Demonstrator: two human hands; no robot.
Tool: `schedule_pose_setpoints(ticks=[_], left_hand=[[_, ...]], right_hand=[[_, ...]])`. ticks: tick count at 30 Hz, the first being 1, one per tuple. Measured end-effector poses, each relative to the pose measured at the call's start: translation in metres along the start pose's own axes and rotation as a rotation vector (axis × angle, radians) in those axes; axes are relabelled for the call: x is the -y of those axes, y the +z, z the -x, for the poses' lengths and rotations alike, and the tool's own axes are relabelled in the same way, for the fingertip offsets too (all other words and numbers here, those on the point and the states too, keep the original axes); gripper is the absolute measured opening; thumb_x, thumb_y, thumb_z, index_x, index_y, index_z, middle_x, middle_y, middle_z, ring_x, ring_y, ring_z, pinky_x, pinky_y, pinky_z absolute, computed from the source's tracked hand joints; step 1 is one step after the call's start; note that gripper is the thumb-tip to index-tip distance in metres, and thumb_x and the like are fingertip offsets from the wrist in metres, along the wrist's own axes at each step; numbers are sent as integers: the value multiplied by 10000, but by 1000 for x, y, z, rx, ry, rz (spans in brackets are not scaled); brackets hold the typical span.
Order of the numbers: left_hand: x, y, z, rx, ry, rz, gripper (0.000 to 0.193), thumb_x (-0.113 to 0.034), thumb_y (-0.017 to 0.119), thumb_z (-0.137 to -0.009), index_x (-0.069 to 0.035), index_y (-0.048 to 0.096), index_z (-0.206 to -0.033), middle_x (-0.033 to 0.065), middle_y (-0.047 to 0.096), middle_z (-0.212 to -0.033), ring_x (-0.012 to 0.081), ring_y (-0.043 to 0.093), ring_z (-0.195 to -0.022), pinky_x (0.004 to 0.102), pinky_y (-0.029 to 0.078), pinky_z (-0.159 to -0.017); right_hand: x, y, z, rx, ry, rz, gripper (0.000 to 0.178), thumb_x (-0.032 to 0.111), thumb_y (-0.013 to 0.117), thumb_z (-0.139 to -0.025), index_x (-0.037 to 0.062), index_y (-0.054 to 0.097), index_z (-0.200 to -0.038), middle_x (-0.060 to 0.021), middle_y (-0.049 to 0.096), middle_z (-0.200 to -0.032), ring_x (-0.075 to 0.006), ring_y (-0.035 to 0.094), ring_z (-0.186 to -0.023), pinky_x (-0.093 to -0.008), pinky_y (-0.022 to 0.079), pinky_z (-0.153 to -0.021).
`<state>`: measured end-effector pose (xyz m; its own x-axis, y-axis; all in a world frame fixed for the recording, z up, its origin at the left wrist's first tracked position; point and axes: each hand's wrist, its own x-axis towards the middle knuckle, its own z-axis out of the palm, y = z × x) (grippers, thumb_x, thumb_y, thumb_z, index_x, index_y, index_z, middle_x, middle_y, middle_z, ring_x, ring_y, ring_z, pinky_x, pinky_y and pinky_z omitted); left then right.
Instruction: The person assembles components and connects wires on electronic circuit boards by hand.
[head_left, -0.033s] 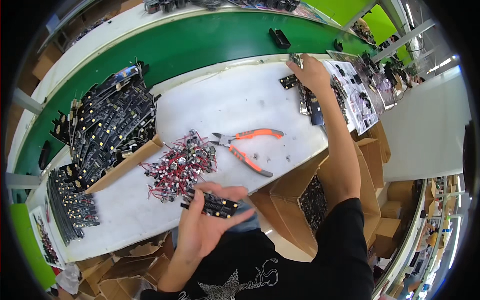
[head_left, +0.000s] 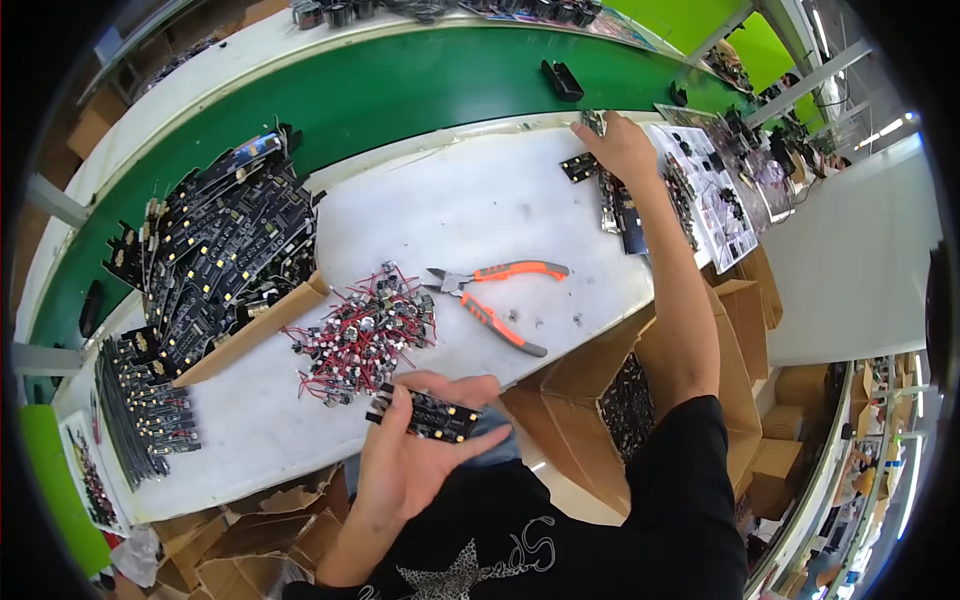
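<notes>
Low in front of my body, my left hand (head_left: 408, 455) holds a small stack of black circuit boards (head_left: 440, 418) with yellow-white square parts, thumb over one end and fingers behind. My right hand (head_left: 625, 150) reaches to the table's far right, its thumb and fingers closed round the upper end of more black circuit boards (head_left: 607, 205); its fingertips are partly hidden. Another short board (head_left: 578, 168) lies beside them. Between the hands rest orange-and-grey cutting pliers (head_left: 495, 290), jaws apart. A heap of small parts with red wires (head_left: 365, 335) lies left of the pliers.
A large pile of black circuit boards (head_left: 225, 245) stands at left behind a cardboard strip (head_left: 255, 332). Wired boards (head_left: 165, 415) lie in a row nearer. A cardboard box (head_left: 570, 415) stands below the right table edge. A black tray-shaped part (head_left: 562, 80) lies on the green surface (head_left: 420, 85).
The boards in my left hand have tilted slightly, so their faces show more. My right hand stays at nearly the same place.
</notes>
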<state>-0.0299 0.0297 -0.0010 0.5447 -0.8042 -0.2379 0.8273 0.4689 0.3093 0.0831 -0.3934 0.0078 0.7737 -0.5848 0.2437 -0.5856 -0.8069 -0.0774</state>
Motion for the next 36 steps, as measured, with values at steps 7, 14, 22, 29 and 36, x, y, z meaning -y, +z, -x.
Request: schedule_pose_setpoints(ticks=[7, 14, 22, 29, 36], left_hand=[[0, 0, 14, -48, 47, -58, 379, -453, 327, -1016, -163, 478, -1208, 291, 455, -1350, 421, 365, -1332, 717, 282, -1023], [-17, -8, 7, 55, 79, -29, 473, -424, 301, -1027, -86, 345, -1355, 265, 555, -1207, 363, 520, -1197, 602, 459, -946], [-37, 4, 4, -42, 119, -420, 576, -118, 401, -989, -46, 139, -1497, 274, 509, -1323, 329, 508, -1231, 399, 520, -882], [-46, -5, -1, -48, 244, -507, 382, -99, 434, -987, 38, 400, -1342, 204, 513, -1347, 220, 503, -1242, 331, 531, -824], [-36, 2, -3, -10, 271, -491, 469, -75, 549, -944, 46, 400, -1372, 153, 527, -1326, 162, 553, -1140, 310, 523, -860]], right_hand=[[-1, 18, -24, 52, 158, 38, 461, 352, 649, -740, 56, 626, -1092, -201, 664, -1091, -367, 640, -1014, -455, 518, -851], [3, 28, -12, -237, -84, -85, 382, 218, 665, -717, 66, 633, -1066, -180, 670, -956, -385, 641, -927, -457, 515, -833], [15, 17, -2, -348, -279, -398, 189, 175, 695, -784, 44, 708, -920, -154, 695, -842, -297, 674, -774, -382, 516, -717], [103, -45, 144, -75, -103, -1261, 136, 76, 707, -831, -7, 667, -932, -7, 636, -804, -71, 560, -719, -201, 429, -672], [153, -48, 287, 245, 152, -1920, 145, -36, 650, -839, -37, 568, -959, -110, 641, -947, -116, 584, -805, -254, 490, -724]])
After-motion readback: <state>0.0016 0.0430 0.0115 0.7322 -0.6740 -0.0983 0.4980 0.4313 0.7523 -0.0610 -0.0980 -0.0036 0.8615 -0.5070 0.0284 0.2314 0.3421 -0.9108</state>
